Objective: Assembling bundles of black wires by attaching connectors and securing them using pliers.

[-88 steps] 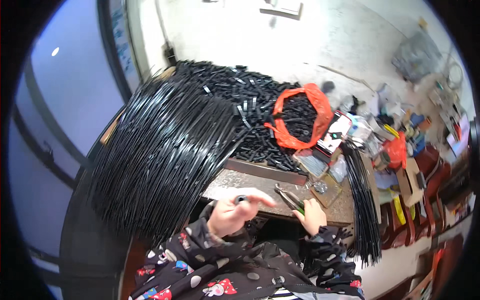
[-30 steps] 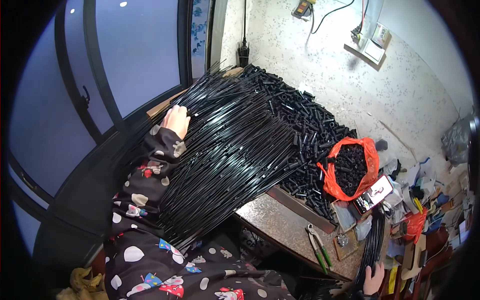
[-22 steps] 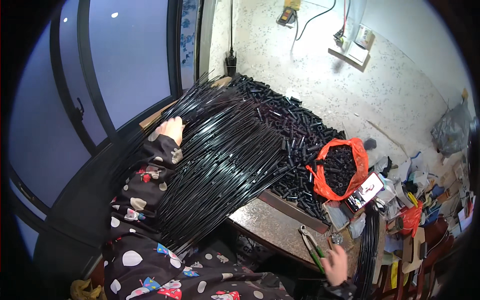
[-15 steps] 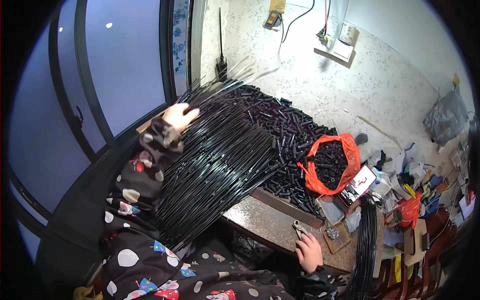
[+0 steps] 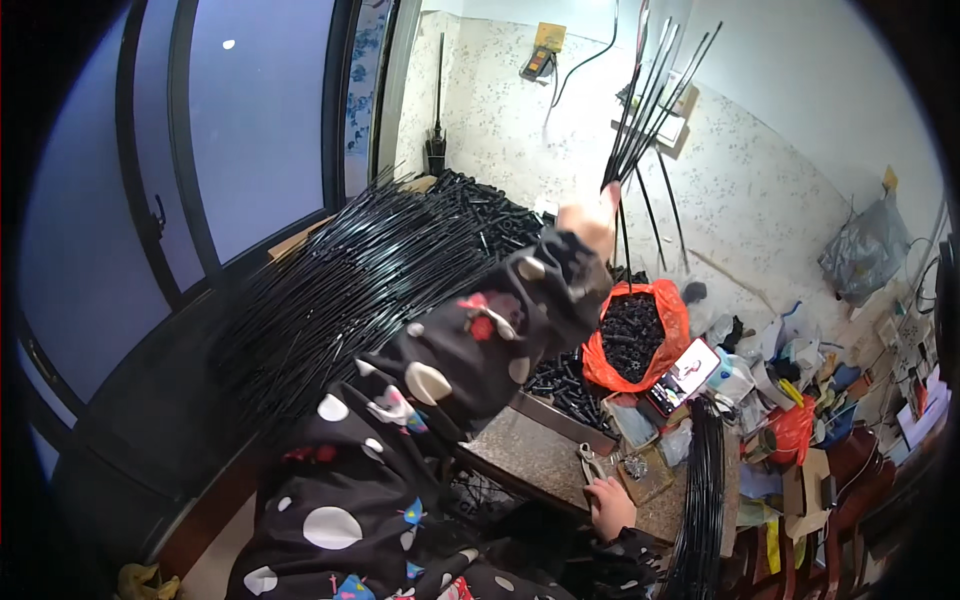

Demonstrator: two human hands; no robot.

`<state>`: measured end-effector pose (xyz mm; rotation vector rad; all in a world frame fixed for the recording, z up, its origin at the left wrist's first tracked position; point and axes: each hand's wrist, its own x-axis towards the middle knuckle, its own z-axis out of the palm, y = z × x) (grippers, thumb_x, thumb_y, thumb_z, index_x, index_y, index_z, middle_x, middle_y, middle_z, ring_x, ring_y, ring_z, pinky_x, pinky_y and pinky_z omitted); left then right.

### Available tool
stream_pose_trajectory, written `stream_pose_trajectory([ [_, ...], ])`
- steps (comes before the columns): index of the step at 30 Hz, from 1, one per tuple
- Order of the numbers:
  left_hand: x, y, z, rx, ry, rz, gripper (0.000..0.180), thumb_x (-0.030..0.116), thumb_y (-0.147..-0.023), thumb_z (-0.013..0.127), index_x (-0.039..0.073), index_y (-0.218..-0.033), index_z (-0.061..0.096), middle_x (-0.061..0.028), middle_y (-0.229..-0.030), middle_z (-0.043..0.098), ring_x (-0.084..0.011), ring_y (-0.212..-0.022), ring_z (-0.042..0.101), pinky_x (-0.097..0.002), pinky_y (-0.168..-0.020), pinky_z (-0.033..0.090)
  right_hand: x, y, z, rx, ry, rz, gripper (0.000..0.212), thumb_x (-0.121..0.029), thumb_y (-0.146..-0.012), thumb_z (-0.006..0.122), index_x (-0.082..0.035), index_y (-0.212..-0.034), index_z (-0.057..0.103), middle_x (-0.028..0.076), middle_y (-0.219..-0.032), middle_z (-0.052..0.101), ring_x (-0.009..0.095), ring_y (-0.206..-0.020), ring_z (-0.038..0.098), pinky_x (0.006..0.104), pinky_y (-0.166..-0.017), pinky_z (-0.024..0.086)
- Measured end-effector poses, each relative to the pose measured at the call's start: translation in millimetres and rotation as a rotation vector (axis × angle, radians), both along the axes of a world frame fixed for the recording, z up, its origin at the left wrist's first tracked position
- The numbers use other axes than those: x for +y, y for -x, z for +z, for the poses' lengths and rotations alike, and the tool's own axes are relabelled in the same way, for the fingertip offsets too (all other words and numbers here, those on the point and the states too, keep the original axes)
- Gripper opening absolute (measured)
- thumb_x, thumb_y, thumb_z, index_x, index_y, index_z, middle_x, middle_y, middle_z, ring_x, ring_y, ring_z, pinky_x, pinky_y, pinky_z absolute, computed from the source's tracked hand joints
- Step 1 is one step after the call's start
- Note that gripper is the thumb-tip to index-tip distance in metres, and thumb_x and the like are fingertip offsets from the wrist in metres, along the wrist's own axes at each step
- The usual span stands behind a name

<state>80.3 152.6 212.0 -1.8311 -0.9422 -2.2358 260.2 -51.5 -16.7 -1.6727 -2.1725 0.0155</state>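
My left hand (image 5: 588, 222) is raised over the table, closed around a small bunch of thin black cables (image 5: 637, 135). Most of these point upward against the wall; a few hang down. Low at the table's front edge, my right hand (image 5: 610, 508) rests with its fingers round the handles of metal pliers (image 5: 588, 462), jaws pointing away from me. A wide pile of the same thin black cables (image 5: 350, 270) lies on the left of the table. Behind it is a heap of short black tube-like pieces (image 5: 490, 212), partly hidden by my left sleeve.
A red plastic bag (image 5: 674, 330) full of small black parts stands right of the heap. Beside it are a lit phone (image 5: 690, 372), a clear tray (image 5: 632, 420) and small metal bits (image 5: 634, 466). A bundle of black cables (image 5: 700, 490) hangs over the right edge, near clutter.
My left hand has gone from the far left of the cable pile up and to the right, now carrying a bunch of cables. My right hand stays at the pliers. The view has shifted slightly.
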Motion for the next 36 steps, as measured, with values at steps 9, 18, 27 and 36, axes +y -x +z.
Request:
stream_pose_trajectory([
  [9,-30.7,-25.7,-107.7,-0.204,0.451,-0.746,0.026,0.028,-0.078,0.043,0.005,-0.067,0.042,0.0035,-0.046,0.038,-0.003,-0.04,0.034,-0.0179,-0.035,0.028,-17.6,-10.4,9.2,-0.021,-0.14,0.05,0.022,0.0,-0.059,0.05,-0.005,-0.079,0.053,0.011,-0.088,0.051,0.03,-0.087,0.046,0.0336,-0.075,0.037],
  [18,-99.4,-26.3,-89.3,-0.623,0.888,-1.274,0.019,0.019,-0.071,0.055,0.006,-0.079,0.043,0.0026,-0.06,0.043,-0.0031,-0.045,0.037,-0.0156,-0.04,0.028,13.4,95.6,62.0,0.931,-0.241,0.102,0.066,-0.004,-0.063,0.055,0.001,-0.116,0.017,0.017,-0.108,0.036,0.024,-0.1,0.037,0.0301,-0.084,0.027],
  [27,-80.1,68.9,-107.2,0.387,1.211,-0.972,0.03,0.03,-0.074,0.05,0.001,-0.074,0.057,-0.0028,-0.064,0.055,-0.0076,-0.057,0.05,-0.0201,-0.053,0.04,-0.3,95.1,53.4,1.592,0.471,0.293,0.016,-0.012,-0.079,0.039,-0.002,-0.091,0.041,0.0,-0.052,0.037,0.004,-0.035,0.027,0.016,-0.032,0.021],
  [36,-27.1,184.0,-181.4,0.935,1.012,0.601,0.014,0.015,-0.067,0.052,0.006,-0.076,0.048,-0.0104,-0.079,0.045,-0.0258,-0.076,0.047,-0.0351,-0.061,0.042,-9.1,94.1,79.2,1.568,0.368,0.241,0.016,-0.013,-0.079,0.039,-0.002,-0.09,0.04,0.002,-0.052,0.039,0.005,-0.035,0.031,0.015,-0.032,0.024],
])
